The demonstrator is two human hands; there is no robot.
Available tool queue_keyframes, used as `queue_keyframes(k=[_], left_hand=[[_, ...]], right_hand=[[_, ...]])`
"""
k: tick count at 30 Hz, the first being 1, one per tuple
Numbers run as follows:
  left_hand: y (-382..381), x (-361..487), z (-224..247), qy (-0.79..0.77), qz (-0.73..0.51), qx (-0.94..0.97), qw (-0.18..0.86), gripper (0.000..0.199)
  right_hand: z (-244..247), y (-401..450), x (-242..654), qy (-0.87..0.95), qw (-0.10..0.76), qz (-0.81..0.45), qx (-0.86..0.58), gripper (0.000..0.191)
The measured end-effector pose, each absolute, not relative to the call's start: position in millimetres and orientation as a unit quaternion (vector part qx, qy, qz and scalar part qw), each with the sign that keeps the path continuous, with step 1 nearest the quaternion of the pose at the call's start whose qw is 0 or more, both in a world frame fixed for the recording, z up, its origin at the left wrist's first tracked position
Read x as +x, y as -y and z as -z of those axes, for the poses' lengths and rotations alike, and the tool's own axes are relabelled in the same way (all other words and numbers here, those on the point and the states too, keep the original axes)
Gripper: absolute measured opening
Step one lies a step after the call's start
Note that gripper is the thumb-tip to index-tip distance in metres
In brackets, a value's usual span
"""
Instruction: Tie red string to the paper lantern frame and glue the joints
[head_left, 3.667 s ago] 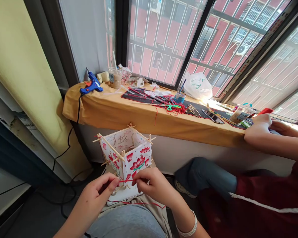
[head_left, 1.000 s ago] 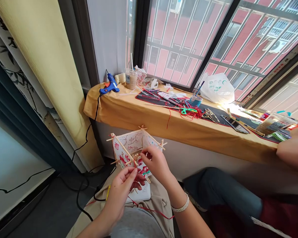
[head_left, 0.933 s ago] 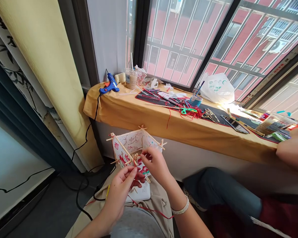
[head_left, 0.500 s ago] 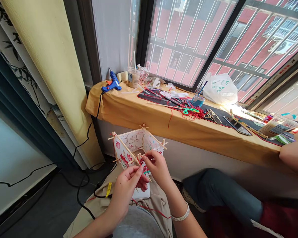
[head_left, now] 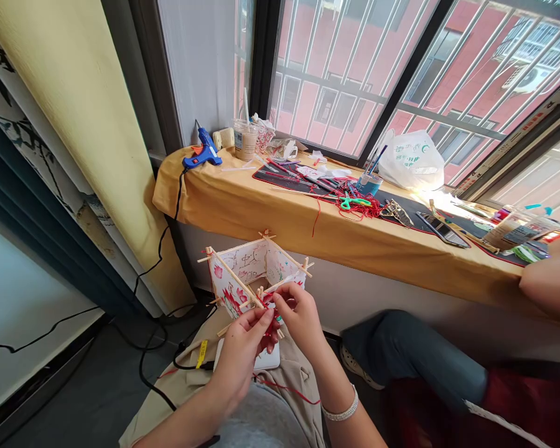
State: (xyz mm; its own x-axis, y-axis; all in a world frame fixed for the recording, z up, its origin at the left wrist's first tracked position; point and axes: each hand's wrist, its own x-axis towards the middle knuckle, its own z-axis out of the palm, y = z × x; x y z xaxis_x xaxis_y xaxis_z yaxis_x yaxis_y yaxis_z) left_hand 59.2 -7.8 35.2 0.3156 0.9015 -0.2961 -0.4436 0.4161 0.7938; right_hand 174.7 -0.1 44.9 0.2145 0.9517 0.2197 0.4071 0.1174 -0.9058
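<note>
A square paper lantern (head_left: pixel 247 274) with a wooden stick frame rests on my lap, painted with pink lotus flowers and black ink characters. My left hand (head_left: pixel 242 354) and my right hand (head_left: pixel 298 320) meet at its near corner, where the sticks cross. A red cord (head_left: pixel 271 320) runs between my fingers there, and both hands pinch it, though the fingers hide most of the knot area. Part of the cord trails over my lap. Under the lantern lies a white board (head_left: pixel 266 363). A beaded bracelet (head_left: pixel 340 412) circles my right wrist.
A mustard cloth (head_left: pixel 280 218) covers the windowsill, holding a blue glue gun (head_left: pixel 203 151), a black mat, green scissors and a white plastic bag (head_left: pixel 410 160). A co-worker's forearm (head_left: pixel 550 280) enters at the right edge, and a denim-clad leg (head_left: pixel 415 351) lies close by. Black cables run across the floor.
My hands have drawn closer together at the lantern's near corner, and the red cord is now bunched between them. The view has shifted slightly.
</note>
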Motion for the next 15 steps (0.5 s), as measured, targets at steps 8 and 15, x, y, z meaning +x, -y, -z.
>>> queue_keyframes(k=[8, 15], left_hand=[[6.7, 61.5, -37.1, -0.394, -0.451, 0.283, 0.749, 0.037], [8.9, 59.3, -39.5, -0.397, -0.482, 0.287, 0.726, 0.036]], right_hand=[[-43.9, 8.2, 177.2, 0.576, 0.482, -0.256, -0.609, 0.011], [-43.8, 18.7, 175.7, 0.617, 0.478, -0.199, -0.593, 0.008]])
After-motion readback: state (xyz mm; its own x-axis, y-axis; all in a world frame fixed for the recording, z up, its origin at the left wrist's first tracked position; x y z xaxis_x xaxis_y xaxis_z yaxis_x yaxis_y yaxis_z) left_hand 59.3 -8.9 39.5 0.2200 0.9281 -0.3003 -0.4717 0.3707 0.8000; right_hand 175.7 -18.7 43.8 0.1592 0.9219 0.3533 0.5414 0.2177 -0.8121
